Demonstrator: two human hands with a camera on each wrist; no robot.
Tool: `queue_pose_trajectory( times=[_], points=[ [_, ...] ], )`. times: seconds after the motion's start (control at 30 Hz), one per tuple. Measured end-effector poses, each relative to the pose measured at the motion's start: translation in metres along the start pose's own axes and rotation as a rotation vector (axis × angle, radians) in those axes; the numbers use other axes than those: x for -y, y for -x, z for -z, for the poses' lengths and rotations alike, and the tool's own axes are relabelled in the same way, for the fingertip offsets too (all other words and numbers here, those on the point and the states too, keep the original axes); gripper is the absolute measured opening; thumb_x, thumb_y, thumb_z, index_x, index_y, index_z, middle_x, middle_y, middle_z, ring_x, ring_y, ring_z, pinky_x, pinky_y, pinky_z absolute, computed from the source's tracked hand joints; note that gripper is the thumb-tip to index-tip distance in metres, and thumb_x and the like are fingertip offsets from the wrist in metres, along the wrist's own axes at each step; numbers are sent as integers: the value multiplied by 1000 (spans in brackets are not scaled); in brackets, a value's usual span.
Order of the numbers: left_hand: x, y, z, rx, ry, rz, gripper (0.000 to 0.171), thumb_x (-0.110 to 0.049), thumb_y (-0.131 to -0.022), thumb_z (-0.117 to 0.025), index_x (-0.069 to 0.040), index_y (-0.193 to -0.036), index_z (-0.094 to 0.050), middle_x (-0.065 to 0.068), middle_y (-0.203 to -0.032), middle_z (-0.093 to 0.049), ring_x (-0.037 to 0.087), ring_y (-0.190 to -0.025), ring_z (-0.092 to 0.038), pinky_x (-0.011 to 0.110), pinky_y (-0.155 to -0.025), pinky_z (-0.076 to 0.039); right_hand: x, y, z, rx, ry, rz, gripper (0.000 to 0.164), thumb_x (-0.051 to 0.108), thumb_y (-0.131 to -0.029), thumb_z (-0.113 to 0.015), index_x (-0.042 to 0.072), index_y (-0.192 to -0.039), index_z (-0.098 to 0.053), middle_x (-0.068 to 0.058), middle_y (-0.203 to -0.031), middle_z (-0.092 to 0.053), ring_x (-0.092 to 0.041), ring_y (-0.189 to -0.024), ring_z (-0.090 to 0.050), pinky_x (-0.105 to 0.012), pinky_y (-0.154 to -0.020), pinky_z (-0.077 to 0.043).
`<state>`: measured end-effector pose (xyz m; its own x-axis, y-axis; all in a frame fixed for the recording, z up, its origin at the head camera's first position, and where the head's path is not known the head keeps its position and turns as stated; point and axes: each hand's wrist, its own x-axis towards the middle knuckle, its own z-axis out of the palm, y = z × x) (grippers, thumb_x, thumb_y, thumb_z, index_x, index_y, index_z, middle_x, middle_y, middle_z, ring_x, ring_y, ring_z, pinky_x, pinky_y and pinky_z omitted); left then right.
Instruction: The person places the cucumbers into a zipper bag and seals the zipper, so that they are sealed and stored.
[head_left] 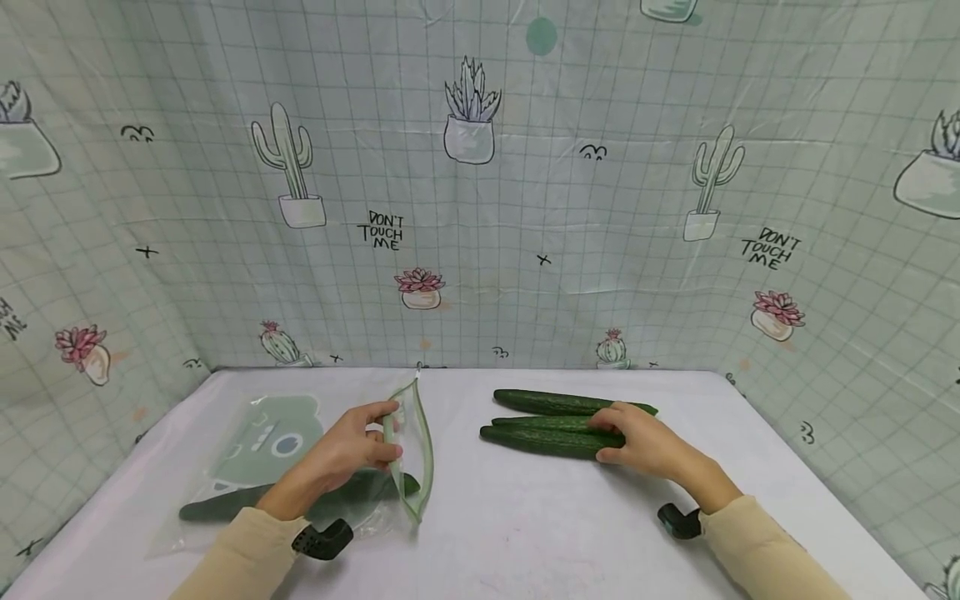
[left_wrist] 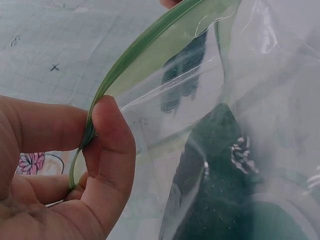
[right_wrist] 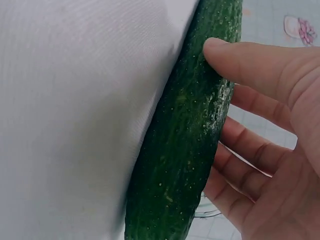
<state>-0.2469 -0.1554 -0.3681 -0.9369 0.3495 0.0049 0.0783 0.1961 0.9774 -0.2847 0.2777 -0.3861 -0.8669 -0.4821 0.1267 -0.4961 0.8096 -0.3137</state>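
My left hand (head_left: 348,450) pinches the green-edged rim of a clear zip bag (head_left: 426,450) between thumb and fingers, and the bag's mouth gapes toward the right. Inside the bag lies a cucumber (left_wrist: 212,175), seen through the plastic. Three more cucumbers lie side by side on the right of the table: a far one (head_left: 551,403), a middle one (head_left: 536,422) and a near one (head_left: 525,438). My right hand (head_left: 641,437) holds the near cucumber by its right end. In the right wrist view, the thumb presses its skin and the fingers curl behind it.
A white cloth covers the table (head_left: 510,533). Behind and at both sides hangs a grid-patterned curtain (head_left: 570,217) with cactus prints. The bag's left part, with a green printed figure (head_left: 262,442), lies flat on the cloth. Each wrist wears a black device (head_left: 322,540).
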Motion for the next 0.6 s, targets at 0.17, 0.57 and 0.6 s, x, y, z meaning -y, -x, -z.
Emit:
queue_pose_trajectory(
  times=[0.17,0.57,0.6],
  points=[
    [2,-2,0,-1,11,7,73,12,-84,-61,12,-146,-21,23,-111,-44,16,-65,-50,36,-64,-54,0,1,-2,5,46,-15,38,26,-79,-79,16,-112,-64,5,-95,-54,-14,-87,-52,-38,-72,-45],
    [1,0,0,0,6,6,74,10,-85,-61,12,-146,-20,21,-111,-44,17,-66,-50,37,-64,-54,4,0,-5,38,127,-11,40,22,-77,-81,17,-112,-63,5,-100,-55,-18,-93,-56,-39,-73,-48],
    [1,0,0,0,6,7,74,10,-85,-61,12,-146,-20,21,-111,-44,17,-65,-50,37,-64,-54,5,1,-5,39,134,-3,39,21,-77,-81,16,-112,-63,4,-101,-56,-19,-94,-57,-39,-73,-49]
  ],
)
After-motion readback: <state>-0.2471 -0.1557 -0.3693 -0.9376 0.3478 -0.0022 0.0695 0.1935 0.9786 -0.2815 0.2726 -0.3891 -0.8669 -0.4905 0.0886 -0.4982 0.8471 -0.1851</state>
